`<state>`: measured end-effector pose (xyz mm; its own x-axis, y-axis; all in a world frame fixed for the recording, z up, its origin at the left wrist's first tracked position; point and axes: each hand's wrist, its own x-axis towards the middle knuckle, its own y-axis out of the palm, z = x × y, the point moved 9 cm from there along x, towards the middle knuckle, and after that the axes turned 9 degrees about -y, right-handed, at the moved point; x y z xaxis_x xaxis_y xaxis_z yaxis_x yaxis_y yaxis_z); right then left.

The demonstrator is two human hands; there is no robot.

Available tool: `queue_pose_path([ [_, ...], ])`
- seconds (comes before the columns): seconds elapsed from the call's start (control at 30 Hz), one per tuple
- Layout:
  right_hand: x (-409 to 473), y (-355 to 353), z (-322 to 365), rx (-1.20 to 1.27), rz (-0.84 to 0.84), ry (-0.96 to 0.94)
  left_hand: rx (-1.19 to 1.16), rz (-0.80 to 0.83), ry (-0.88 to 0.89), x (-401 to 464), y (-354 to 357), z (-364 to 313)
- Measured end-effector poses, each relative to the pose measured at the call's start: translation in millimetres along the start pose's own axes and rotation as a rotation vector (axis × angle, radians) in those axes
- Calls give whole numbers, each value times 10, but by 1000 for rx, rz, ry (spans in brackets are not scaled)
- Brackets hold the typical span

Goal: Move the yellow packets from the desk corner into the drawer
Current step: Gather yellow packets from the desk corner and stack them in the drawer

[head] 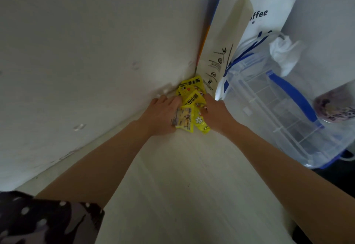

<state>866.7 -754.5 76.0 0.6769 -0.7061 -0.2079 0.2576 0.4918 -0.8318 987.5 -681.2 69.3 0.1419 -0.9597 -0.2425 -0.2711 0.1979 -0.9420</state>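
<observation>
Nearest the viewer, a dark sleeve (44, 218) with pale spots covers the upper left arm, and both bare forearms reach forward over the pale desk (172, 186). The left hand (162, 115) lies palm-down at the left side of the yellow packets (192, 101), its fingers bent over the edge of the nearest packet and touching it; whether they grip it cannot be told. The right hand (216, 113) meets the pile from the right, with fingertips curled against the packets, the thumb hidden. The packets lie overlapping in the desk corner, against the wall (86, 41) and just beside a cream paper bag (221, 51). To the right, a clear plastic box (278, 109) with blue clips stands on the desk, with crumpled white tissue (284, 51) above it. Behind it stands a white bag (272, 3) bearing dark lettering.
</observation>
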Motion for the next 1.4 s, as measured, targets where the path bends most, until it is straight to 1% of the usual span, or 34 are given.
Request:
queue_pose_path([
  [0.13,47,34,-3,-64,4,-36,-6,52,-19,51,55,-11],
  [0.27,-3,1,-45,-76,-50,-32,-1,31,-10,-78,85,5],
  [0.4,-186,34,-81,-46,-18,13,-5,32,-11,-360,158,70],
  [0.53,-267,35,-105,-93,12,74,54,-5,-3,-601,162,140],
  [0.6,-253,27,-99,-96,5,83,75,5,-44,-648,132,203],
  [0.67,-182,31,-84,-78,-8,72,16,19,-140,-638,64,288],
  [0.73,-81,58,-51,-43,14,76,-125,-12,-245,-593,-36,362],
  [0.83,21,142,-68,195,32,210,-330,-64,-335,-459,-89,421],
  [0.87,51,175,-46,251,25,236,-351,-64,-346,-409,-75,417],
  [0.93,120,248,17,275,16,237,-315,-46,-337,-329,-2,377],
  [1.0,167,305,76,242,4,212,-262,-43,-316,-308,89,338],
  [1.07,183,312,101,221,-16,202,-269,-72,-318,-329,127,333],
  [1.13,181,312,69,282,-43,226,-320,-81,-355,-343,136,363],
  [1.4,-48,193,-235,519,-162,324,-483,19,-565,-524,224,608],
])
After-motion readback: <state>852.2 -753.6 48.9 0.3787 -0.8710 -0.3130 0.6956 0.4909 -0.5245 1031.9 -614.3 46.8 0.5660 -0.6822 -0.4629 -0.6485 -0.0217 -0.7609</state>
